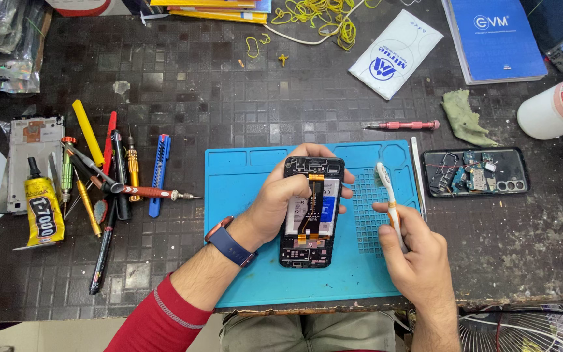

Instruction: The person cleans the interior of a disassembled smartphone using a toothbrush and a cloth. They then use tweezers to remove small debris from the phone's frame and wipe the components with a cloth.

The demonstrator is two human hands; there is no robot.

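We see the opened black smartphone with its back cover off lying over the blue silicone repair mat on the dark tabletop, gripped around its edges by our left hand. Our right hand pinches a white-and-orange plastic brush-like tool just beside it. A second dismantled phone lies further right.

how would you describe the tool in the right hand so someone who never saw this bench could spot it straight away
Start at the blue repair mat in the middle of the dark workbench. On it the left hand grips an opened phone; just right of that, the right hand holds a slim white brush-like tool. Unlike the red screwdriver lying above the mat, it is white with an orange band.
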